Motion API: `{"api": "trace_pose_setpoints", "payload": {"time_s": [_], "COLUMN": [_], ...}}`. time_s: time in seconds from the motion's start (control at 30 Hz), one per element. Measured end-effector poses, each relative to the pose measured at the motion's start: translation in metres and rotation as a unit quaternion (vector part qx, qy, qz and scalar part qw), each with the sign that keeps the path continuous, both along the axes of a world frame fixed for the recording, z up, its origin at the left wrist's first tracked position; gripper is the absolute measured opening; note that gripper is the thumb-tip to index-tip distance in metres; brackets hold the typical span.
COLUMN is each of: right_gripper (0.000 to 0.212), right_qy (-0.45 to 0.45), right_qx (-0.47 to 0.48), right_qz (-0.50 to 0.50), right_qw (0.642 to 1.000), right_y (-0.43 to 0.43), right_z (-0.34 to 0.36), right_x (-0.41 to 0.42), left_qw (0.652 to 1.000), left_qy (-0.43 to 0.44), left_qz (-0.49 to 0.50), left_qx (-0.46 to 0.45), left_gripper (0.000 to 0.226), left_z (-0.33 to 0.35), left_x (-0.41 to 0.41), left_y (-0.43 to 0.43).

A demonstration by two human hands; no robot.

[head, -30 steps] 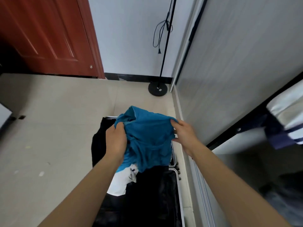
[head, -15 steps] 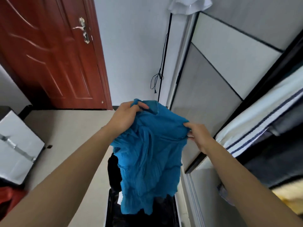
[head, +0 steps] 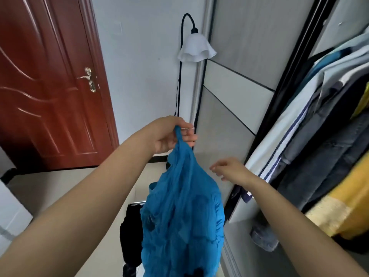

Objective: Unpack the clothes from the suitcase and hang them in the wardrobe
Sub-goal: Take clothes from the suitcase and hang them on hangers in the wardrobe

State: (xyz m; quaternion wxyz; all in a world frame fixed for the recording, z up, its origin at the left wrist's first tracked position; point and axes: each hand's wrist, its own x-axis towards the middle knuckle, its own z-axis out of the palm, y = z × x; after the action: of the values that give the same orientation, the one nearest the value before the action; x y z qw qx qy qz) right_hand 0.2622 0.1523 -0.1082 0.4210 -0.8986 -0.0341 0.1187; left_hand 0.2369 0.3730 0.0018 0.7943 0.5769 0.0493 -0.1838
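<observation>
A crumpled blue garment (head: 183, 216) hangs from my left hand (head: 173, 134), which grips its top edge at chest height. My right hand (head: 229, 169) floats free to the right of the cloth with loose fingers, holding nothing. Below and behind the garment lies the open black suitcase (head: 130, 226), mostly hidden by the cloth. On the right the wardrobe (head: 279, 86) stands open, with several hung clothes (head: 319, 146) in white, grey, dark and yellow.
A black floor lamp (head: 196, 46) with a white shade stands in the corner by the wardrobe's sliding door. A red-brown door (head: 50, 86) fills the left. A white box edge (head: 12, 212) shows at lower left on the tiled floor.
The garment has been lifted higher out of the suitcase. My right hand has let go of it and now only my left hand holds it. The view has tilted upward.
</observation>
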Motion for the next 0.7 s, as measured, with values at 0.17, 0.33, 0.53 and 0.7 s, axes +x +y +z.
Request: {"api": "trace_pose_setpoints", "payload": {"time_s": [0.17, 0.33, 0.53, 0.7], "right_gripper": [0.022, 0.034, 0.018, 0.018], "right_qy": [0.016, 0.08, 0.079, 0.041], "right_qx": [0.176, 0.09, 0.314, 0.399], "right_qz": [0.02, 0.119, -0.051, -0.109], "right_qw": [0.984, 0.986, 0.945, 0.909], "right_y": [-0.002, -0.002, -0.017, -0.053], "right_z": [0.027, 0.018, 0.004, 0.03], "right_x": [-0.036, -0.073, -0.065, -0.058], "left_qw": [0.989, 0.979, 0.986, 0.945], "left_qy": [0.034, 0.029, -0.069, -0.149], "left_qz": [0.045, 0.083, 0.149, 0.149], "left_qx": [-0.139, -0.187, -0.016, 0.251], "left_gripper": [0.032, 0.031, 0.049, 0.054], "left_z": [0.016, 0.032, 0.029, 0.0], "left_x": [-0.004, -0.01, 0.011, 0.024], "left_y": [-0.046, -0.097, -0.088, -0.054]}}
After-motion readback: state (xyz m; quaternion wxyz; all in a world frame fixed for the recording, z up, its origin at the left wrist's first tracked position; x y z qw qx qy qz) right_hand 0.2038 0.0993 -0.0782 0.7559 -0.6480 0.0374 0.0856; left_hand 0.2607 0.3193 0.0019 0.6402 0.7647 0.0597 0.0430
